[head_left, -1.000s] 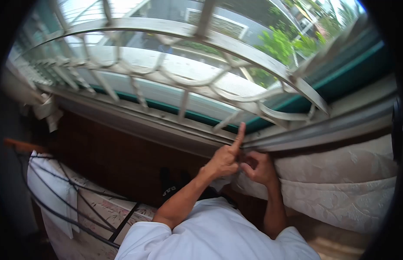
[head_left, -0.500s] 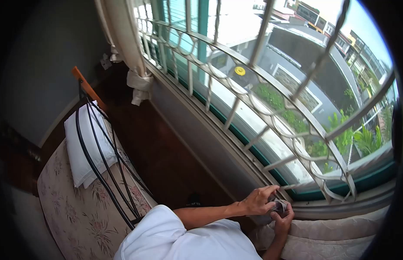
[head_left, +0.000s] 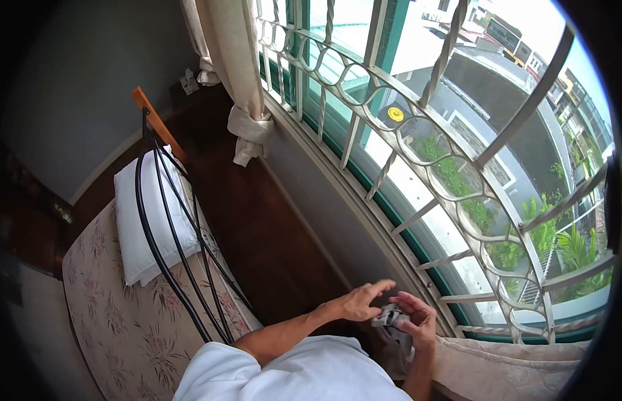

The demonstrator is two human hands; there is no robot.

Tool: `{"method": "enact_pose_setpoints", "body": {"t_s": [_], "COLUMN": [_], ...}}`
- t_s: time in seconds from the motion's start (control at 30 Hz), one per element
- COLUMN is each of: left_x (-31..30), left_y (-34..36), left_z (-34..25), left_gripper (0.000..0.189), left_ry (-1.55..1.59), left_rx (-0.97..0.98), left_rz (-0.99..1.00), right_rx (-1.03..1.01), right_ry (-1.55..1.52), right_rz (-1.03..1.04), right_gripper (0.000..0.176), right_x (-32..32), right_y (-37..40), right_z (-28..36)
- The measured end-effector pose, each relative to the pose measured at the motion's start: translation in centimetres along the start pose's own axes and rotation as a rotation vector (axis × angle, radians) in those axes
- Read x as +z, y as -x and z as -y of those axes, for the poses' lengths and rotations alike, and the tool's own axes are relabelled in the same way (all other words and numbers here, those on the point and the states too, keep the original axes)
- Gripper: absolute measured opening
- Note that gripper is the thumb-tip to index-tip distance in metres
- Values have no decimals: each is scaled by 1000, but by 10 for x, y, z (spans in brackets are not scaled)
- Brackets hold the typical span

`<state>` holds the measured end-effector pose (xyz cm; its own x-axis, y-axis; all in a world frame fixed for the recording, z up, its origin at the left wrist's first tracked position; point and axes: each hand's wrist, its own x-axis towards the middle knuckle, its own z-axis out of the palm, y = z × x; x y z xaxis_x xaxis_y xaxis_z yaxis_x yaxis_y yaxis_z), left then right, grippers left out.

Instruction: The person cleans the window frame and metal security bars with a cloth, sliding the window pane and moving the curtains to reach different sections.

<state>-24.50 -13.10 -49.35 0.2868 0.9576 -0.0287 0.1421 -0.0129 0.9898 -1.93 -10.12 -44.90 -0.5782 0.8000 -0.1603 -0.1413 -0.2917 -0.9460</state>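
Note:
A crumpled grey cloth point(head_left: 389, 317) is pinched in my right hand point(head_left: 419, 322), between the thumb and the fingers. Part of it hangs down below that hand, over the dark floor. My left hand point(head_left: 361, 302) is just to the left of the cloth, its index finger stretched out and its thumb tip right at the cloth's edge. Both hands are low in front of my white shirt, close to the window sill point(head_left: 428, 292).
White window bars point(head_left: 418, 157) run along the right. A knotted beige curtain point(head_left: 249, 130) hangs at the window's far end. On the left is a bed point(head_left: 97, 267) with a white pillow point(head_left: 147, 217) and black metal rails point(head_left: 154, 244). Quilted pale fabric point(head_left: 498, 367) lies at lower right.
Both hands have moved left, away from the window bars. My left fingers have come off the cloth and spread, while my right hand keeps it. The view has shifted too.

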Motion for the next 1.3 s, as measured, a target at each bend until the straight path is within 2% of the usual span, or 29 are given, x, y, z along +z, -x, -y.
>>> {"method": "enact_pose_setpoints", "body": {"t_s": [0.07, 0.1, 0.13, 0.17, 0.2, 0.27, 0.3, 0.33, 0.4, 0.43, 0.47, 0.53, 0.57, 0.63, 0.67, 0.73, 0.8, 0.83, 0.9, 0.93, 0.97, 1.0, 1.07, 1.1, 1.17, 1.2, 1.27, 1.3], "left_x": [-13, -13, -13, -12, -19, -35, -36, -38, -44, -49, -50, -52, -57, -67, -71, -80, -99, -105, -120, -128, -126, -118, -98, -90, -73, -68, -53, -47], "left_y": [-8, -11, -13, -17, -19, -22, -27, -28, -34, -37, -37, -40, -42, -50, -57, -71, -94, -101, -112, -117, -116, -120, -119, -119, -125, -130, -141, -146], "left_z": [-10, 1, 15, 28, 25, 13, 15, 19, 21, 19, 15, -4, -17, -36, -38, -21, -11, -30, -20, -17, -24, -21, -16, -20, -30, -28, -21, -25], "left_gripper": [53, 53, 51, 49, 49, 48, 47, 47, 44, 37, 37, 34, 36, 33, 31, 25, 21, 20, 19, 19, 18, 18, 18, 18, 26, 26, 37, 45], "left_ry": [32, 28, 188, 345, 338, 330, 295, 287, 275, 61, 58, -79, -88, -89, -87, -80, -303, -516, -588, -633, -550, -556, -100, -105, -257, -257, -179, -197], "left_rx": [-91, -94, -66, -35, -30, -112, 43, 37, 1, -151, -155, 18, 71, 111, 135, -11, -21, -56, 38, 114, 214, 230, 310, 308, 447, 463, 232, 212], "left_rz": [253, 256, 189, 119, 117, 66, -7, -2, -156, -194, -170, -278, -147, 55, 181, 234, 426, 521, 684, 734, 764, 816, 888, 932, 1178, 1211, 1314, 1350], "right_rx": [-52, -101, -151, -151, -160, 214, 289, 286, 102, 67, 70, -299, -307, -384, -353, -420, -540, -614, -700, -776, -863, -887, -746, -638, -628, -606, -636, -598], "right_ry": [17, 63, 108, 133, 133, 400, 374, 363, 610, 453, 443, 264, 259, 373, 244, 114, 9, 5, -2, -204, -403, -405, -148, 136, 27, -74, -135, -108], "right_rz": [14, 15, 16, -38, -34, 13, -54, -55, -50, -92, -115, -54, -129, -60, -127, -264, -497, -604, -776, -801, -801, -851, -1087, -1084, -1195, -1259, -1351, -1458], "right_gripper": [70, 69, 69, 61, 61, 49, 35, 35, 28, 26, 26, 24, 23, 28, 28, 25, 23, 23, 22, 23, 26, 26, 47, 64, 64, 64, 65, 64], "right_x": [4, 4, 2, -3, -11, -27, -25, -23, -25, -23, -23, -19, -20, -18, -10, 3, 20, 25, 44, 58, 72, 85, 113, 114, 126, 130, 130, 127], "right_y": [-10, -13, -15, -14, -12, -7, -7, -9, -14, -16, -19, -33, -34, -38, -37, -35, -28, -25, -28, -32, -36, -43, -50, -53, -61, -63, -59, -58], "right_z": [0, 3, 5, 3, 2, 1, -5, -9, -16, -19, -20, -10, -12, 10, 12, 14, 7, 2, -22, -35, -44, -49, -57, -70, -86, -92, -102, -104]}}
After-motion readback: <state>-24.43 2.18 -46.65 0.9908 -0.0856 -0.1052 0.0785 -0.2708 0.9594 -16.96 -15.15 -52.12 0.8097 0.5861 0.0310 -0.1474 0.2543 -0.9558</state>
